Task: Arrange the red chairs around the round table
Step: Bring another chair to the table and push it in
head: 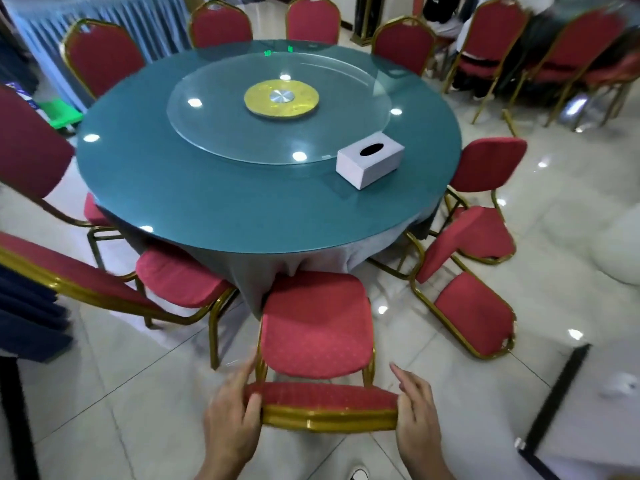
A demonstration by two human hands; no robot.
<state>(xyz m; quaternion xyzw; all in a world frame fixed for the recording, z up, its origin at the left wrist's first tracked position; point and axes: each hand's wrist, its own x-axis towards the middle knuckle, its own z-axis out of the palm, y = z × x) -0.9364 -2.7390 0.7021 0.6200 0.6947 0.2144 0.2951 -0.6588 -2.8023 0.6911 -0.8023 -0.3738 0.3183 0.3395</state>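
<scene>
A round table [194,202] with a teal glass top fills the middle. Directly below me stands a red chair [315,327] with a gold frame, its seat facing the table. My left hand [232,417] grips the left end of its backrest top. My right hand [415,414] rests on the right end, fingers loosely curled around it. Several more red chairs ring the table: one at near left [180,278], two at the right [474,306] [488,168], others at the far side [311,19].
A white tissue box [369,161] and a glass turntable [277,109] sit on the table. Stacked red chairs [571,57] stand at back right. A dark-clothed table [20,306] is at the left, a black post [557,389] at lower right. Glossy tile floor surrounds everything.
</scene>
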